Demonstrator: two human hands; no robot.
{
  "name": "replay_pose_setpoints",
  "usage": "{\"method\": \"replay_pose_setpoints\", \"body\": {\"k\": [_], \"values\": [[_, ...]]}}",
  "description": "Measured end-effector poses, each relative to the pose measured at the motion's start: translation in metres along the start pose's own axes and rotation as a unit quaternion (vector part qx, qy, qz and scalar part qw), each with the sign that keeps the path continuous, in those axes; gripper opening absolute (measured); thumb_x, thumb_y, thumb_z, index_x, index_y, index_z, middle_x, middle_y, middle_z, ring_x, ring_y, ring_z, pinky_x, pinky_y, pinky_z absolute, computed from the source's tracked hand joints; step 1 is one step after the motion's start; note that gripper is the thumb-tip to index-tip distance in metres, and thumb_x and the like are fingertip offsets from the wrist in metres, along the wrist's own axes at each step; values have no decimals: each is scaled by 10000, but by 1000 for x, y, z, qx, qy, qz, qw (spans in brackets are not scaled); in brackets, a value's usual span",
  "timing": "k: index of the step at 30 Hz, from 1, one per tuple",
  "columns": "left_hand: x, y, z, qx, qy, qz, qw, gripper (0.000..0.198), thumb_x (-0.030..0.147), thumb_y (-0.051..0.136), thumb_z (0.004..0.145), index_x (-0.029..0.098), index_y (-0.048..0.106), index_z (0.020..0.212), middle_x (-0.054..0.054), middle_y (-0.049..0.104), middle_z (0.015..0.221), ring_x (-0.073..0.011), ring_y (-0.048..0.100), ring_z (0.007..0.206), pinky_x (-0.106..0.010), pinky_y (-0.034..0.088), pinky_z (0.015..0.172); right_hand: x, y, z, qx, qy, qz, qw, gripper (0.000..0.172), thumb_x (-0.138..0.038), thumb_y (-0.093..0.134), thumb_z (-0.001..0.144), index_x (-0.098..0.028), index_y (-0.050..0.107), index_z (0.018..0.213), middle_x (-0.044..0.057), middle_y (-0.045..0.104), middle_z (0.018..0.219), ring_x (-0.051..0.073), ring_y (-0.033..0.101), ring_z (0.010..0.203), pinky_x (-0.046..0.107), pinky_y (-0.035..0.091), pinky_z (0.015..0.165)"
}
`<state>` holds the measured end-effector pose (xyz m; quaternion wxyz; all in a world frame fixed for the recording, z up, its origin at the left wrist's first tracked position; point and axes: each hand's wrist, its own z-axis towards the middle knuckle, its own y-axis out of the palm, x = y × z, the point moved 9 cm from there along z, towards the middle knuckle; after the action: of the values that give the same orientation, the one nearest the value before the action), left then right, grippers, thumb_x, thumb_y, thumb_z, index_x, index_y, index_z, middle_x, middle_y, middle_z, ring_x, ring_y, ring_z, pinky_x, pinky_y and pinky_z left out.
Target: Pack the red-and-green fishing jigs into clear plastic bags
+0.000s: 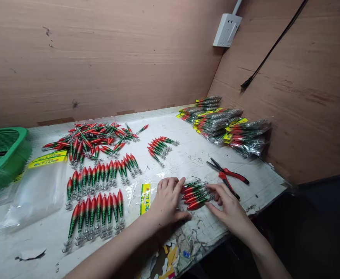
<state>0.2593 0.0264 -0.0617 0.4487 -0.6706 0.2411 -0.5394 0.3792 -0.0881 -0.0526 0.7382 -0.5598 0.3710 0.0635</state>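
Several red and green lures (195, 195) lie side by side on the white table between my two hands. My left hand (168, 197) rests at their left ends, thumb and fingers apart around them. At their hooked right ends is my right hand (225, 203), its thumb and fingers spread and touching the lures. A clear bag with a yellow label (145, 198) lies flat just left of my left hand, partly under it. Rows of lures (95, 215) stand to the left, with a small fanned group (161, 149) farther back.
Red-handled pliers (226, 174) lie beyond my right hand. Bagged lures (216, 124) are stacked at the back right. A loose lure pile (91, 139), empty labelled bags (38, 190) and a green basket (24, 149) occupy the left. The table's front edge is torn.
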Motion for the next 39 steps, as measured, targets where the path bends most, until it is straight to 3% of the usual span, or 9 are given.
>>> {"method": "replay_pose_setpoints", "body": {"k": [7,12,16,20,24,29,34,39], "values": [[-1,1,4,5,8,7,1000,1020,598,756,574,152,330,1386,-183,454,1259,-359,397,1150,-549,323,967,11,0,6,-6,42,61,997,422,-305,609,767,-261,512,1176,42,524,992,149,518,711,300,492,633],[-1,2,8,-13,-10,7,1000,1043,622,759,547,134,343,1371,-179,451,1234,-357,392,1135,-543,297,968,21,14,9,-51,97,202,973,496,-357,636,741,-244,478,1198,58,545,1036,136,529,726,287,498,634],[-2,1,15,-30,-52,18,998,1017,623,805,443,121,455,1256,-152,475,1154,-347,411,1078,-505,324,936,33,18,10,9,149,252,956,497,-454,593,743,-220,477,1166,54,536,986,117,506,662,276,477,583],[-2,1,21,-48,-67,42,996,949,576,845,391,129,507,1157,-134,483,1122,-325,431,1035,-467,345,906,39,18,14,54,165,258,951,476,-421,560,752,-226,484,1180,68,532,1054,99,476,616,256,444,527],[-1,3,23,-52,-64,45,996,923,592,831,413,129,504,1141,-135,479,1129,-321,430,1033,-461,341,904,38,15,18,69,165,270,946,453,-376,554,747,-217,501,1168,69,561,1038,100,480,608,248,439,511],[2,2,23,-45,-69,43,996,929,566,844,408,120,485,1139,-139,476,1131,-328,425,1042,-462,341,897,24,19,19,41,155,301,940,416,-384,572,750,-207,546,1126,71,619,981,144,564,730,242,457,547],[9,1,22,-47,-63,41,996,727,463,803,533,125,490,1095,-129,519,1089,-311,451,1018,-438,357,879,14,19,17,33,142,347,926,408,-444,607,765,-206,561,1094,79,633,1010,156,574,775,266,475,615],[14,2,19,-44,-45,35,997,595,347,678,633,131,469,1146,-113,569,1084,-284,485,1009,-418,359,895,20,-5,6,120,131,270,946,372,-502,581,808,-216,574,1045,80,594,1096,180,568,888,311,486,767]]}}
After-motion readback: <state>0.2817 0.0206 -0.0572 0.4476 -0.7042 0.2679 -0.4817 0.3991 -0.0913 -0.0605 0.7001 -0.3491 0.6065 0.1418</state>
